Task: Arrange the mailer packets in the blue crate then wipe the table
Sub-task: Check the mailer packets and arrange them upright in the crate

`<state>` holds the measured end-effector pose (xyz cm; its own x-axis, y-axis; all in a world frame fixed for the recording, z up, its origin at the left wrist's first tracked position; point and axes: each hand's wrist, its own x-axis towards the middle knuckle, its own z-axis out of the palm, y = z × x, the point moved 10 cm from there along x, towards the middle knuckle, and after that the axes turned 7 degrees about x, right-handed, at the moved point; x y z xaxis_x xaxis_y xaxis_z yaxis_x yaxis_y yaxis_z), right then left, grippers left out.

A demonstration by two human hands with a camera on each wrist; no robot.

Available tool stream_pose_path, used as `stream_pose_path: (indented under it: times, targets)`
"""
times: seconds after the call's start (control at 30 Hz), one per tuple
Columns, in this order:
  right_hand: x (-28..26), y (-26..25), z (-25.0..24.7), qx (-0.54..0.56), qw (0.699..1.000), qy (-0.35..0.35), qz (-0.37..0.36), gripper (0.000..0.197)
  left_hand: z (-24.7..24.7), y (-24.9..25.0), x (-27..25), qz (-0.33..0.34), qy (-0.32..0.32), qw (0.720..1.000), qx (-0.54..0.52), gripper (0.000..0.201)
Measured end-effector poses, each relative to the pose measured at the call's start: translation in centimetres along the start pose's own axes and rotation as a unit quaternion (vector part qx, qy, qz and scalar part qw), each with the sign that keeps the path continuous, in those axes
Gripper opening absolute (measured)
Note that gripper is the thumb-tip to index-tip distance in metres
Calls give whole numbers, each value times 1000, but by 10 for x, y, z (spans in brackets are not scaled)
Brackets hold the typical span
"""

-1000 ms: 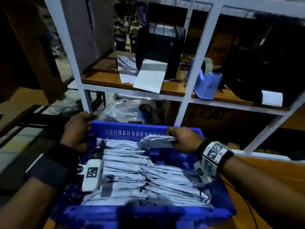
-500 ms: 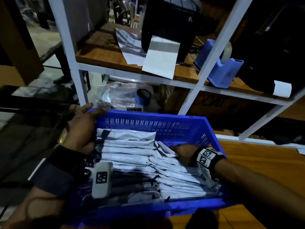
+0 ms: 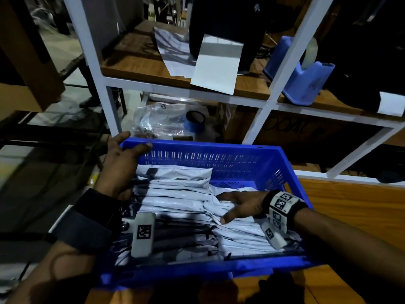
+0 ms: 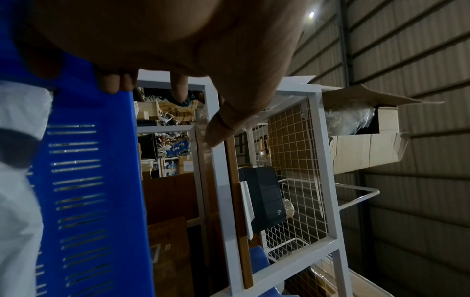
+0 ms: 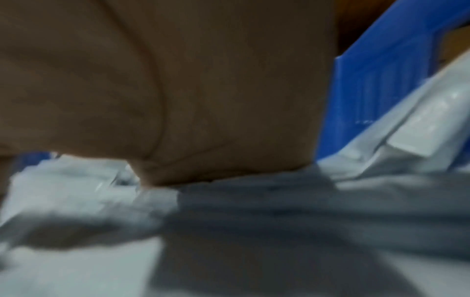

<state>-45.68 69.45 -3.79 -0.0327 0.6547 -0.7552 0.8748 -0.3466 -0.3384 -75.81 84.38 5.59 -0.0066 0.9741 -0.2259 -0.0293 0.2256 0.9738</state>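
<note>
White shelf framing (image 3: 271, 97) with wooden boards stands behind the orange table (image 3: 350, 216), and on the table sits the blue crate (image 3: 219, 159). From the head view, the mailer packets (image 3: 175, 200) lie inside it in overlapping rows, filling most of the floor. The left hand (image 3: 122, 163) holds the far-left corner of the crate, thumb over the rim and fingers outside. The right hand (image 3: 241, 207) lies flat on the packets with fingers straight, holding nothing.

At the left wrist view, the fingers (image 4: 114, 84) curl around the blue rim, and one white packet shows at the left edge.

At the right wrist view, which is blurred, the palm (image 5: 178, 90) presses on the soft grey-white packets, near the crate wall (image 5: 381, 90).

I judge the packets light, thin and slippery, easy to bend; it is better to press them flat or pinch an edge. The crate is stiff, so its rim is a good grip.
</note>
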Motion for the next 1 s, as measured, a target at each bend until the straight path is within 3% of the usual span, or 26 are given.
stream_pose_path:
  times: [0.07,0.13,0.23,0.6,0.73,0.87,0.93,1.0]
  targets:
    - [-1,3,-9,62,998,8,-5,74,0,-1,0,3,-6,1000,1,64]
    - [-2,4,-28,100,993,59,-24,67,1,0,2,13,-7,1000,3,58]
    - [-1,-3,-44,127,985,107,-52,83,2,-1,7,31,-1,999,17,55]
    - [8,-1,-8,24,1000,-14,9,101,1,4,4,59,-2,994,88,64]
    - [5,-1,-6,66,997,16,-21,90,2,5,6,65,-8,995,79,67]
    - [-6,-15,-30,88,993,65,-51,73,3,-3,16,77,-3,993,89,56]
    - [-5,-10,-25,75,996,36,-11,73,3,-1,15,86,4,992,96,56]
    - [1,5,-13,35,998,1,49,92,3,1,13,90,4,990,109,59]
